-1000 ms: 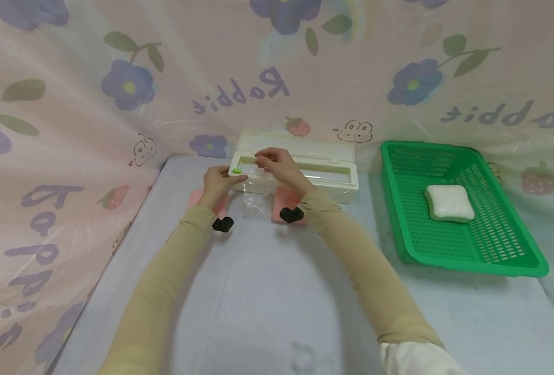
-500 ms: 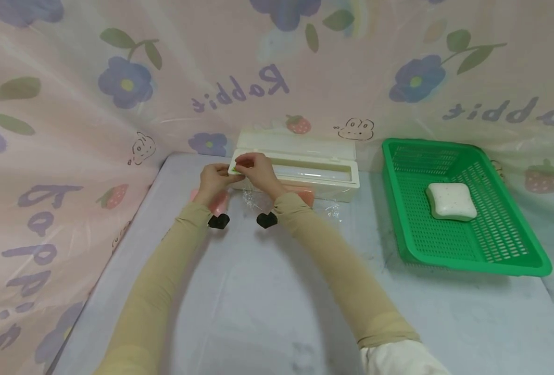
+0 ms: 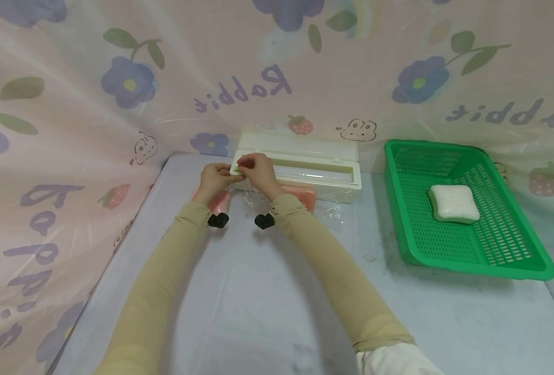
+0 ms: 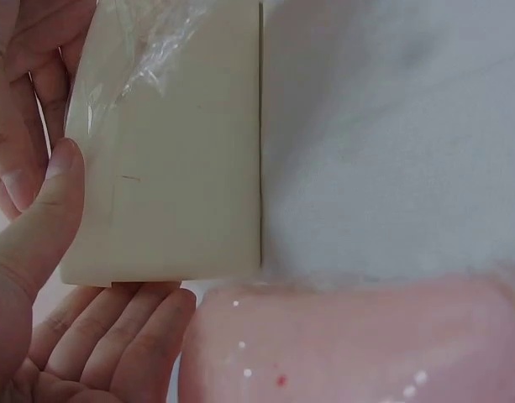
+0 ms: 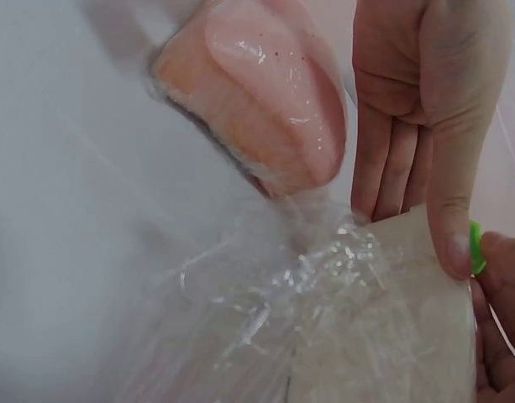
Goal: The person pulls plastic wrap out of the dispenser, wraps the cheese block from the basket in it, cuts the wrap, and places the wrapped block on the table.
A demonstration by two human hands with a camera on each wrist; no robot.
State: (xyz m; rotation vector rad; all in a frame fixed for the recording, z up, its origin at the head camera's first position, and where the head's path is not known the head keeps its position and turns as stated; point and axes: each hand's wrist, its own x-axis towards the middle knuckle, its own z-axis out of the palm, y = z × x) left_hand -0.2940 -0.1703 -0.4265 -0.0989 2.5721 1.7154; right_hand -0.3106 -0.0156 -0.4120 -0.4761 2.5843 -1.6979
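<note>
A white cling film dispenser (image 3: 321,188) stands at the back of the table, its lid raised. At its left end, my left hand (image 3: 215,180) holds the corner, with the thumb along the front edge and the fingers against the end wall. My right hand (image 3: 258,169) pinches the small green slide cutter (image 5: 476,248) between thumb and fingers, close to the left thumb. Clear, crinkled cling film (image 5: 265,294) hangs over the dispenser's front onto the table. The film roll (image 3: 312,173) shows inside the box.
A green basket (image 3: 410,250) with a white cushion-shaped block (image 3: 455,203) stands on the right. Pink pads (image 3: 219,202) and black heart-shaped parts (image 3: 218,221) show near the wrists. A printed curtain (image 3: 188,62) hangs behind and along the left side.
My right hand has moved left and down from above the box opening to the green slide cutter. My left hand has stayed at the dispenser's left end.
</note>
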